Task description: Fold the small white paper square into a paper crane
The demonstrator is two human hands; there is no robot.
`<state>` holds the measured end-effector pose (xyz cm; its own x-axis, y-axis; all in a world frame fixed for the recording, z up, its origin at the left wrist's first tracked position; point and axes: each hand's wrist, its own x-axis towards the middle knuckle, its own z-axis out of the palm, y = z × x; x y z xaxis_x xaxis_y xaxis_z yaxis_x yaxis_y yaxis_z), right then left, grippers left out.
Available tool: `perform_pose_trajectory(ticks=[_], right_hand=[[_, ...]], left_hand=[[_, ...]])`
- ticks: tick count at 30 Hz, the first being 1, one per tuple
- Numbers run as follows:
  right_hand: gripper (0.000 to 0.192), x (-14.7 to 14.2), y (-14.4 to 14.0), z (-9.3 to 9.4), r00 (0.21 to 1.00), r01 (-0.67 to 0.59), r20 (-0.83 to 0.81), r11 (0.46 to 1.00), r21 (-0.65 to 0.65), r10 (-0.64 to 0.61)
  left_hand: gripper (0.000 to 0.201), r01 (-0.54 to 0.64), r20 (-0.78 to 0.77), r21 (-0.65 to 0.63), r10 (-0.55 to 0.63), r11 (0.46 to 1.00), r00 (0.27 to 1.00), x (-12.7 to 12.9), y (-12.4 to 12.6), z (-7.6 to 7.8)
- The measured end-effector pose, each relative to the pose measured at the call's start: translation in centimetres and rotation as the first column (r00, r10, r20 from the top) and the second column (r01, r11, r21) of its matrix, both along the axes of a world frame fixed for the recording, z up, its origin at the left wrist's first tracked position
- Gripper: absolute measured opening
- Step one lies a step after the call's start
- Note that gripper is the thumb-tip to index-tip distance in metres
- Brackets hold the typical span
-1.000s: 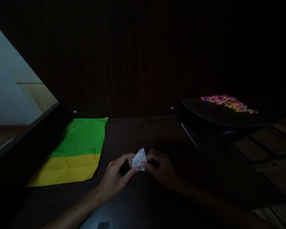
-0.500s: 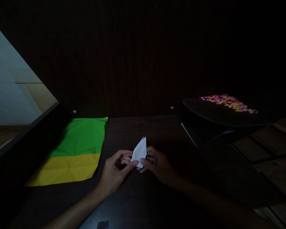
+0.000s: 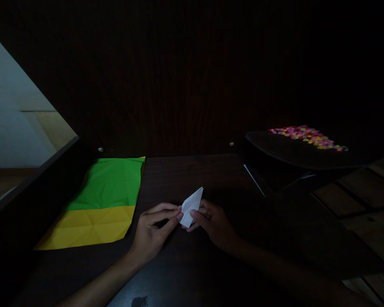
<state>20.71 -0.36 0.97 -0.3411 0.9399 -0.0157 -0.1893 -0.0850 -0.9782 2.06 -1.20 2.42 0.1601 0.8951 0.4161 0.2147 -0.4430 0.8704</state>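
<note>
Paper [image 3: 193, 203] more aslant, underside unseen

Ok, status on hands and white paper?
Left hand, right hand pinching folded white paper. Tip points away. Green and yellow paper at left, not in the way.

I see a way for a hand over the dark worktop [image 3: 176, 175] beyond the folded white paper [image 3: 192, 207], between the green-and-yellow sheet [image 3: 110, 187] and the curved shelf [image 3: 275, 149], until the tall back panel [image 3: 173, 85] stops it. A raised side board [image 3: 35, 183] walls off the left, past the sheet. The left hand [image 3: 152, 230] and right hand [image 3: 219, 228] hem in the folded white paper on either side.
</note>
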Motion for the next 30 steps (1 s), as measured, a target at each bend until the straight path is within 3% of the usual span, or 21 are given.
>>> perform_pose_trajectory(ticks=[9,17,22,30], right_hand=[[0.028,0.17,0.12,0.2,0.999,-0.006,0.036,1.0,0.011,0.006],[0.03,0.2,-0.14,0.25,0.998,-0.044,0.054,0.999,0.004,0.044],[0.034,0.36,0.0,0.3,0.993,-0.119,-0.004,0.993,0.021,0.119],[0.037,0.26,-0.14,0.27,0.998,-0.025,0.051,1.0,0.007,0.024]], left_hand=[[0.013,-0.024,0.017,-0.01,0.024,1.0,1.0,0.33,0.02,0.2],[0.007,-0.078,0.112,-0.185,0.1,0.98,0.989,0.38,0.03,0.54],[0.006,0.016,0.238,-0.351,0.072,0.936,0.968,0.27,0.19,0.85],[0.014,0.027,0.289,-0.389,0.094,0.921,0.953,0.35,0.34,0.75]])
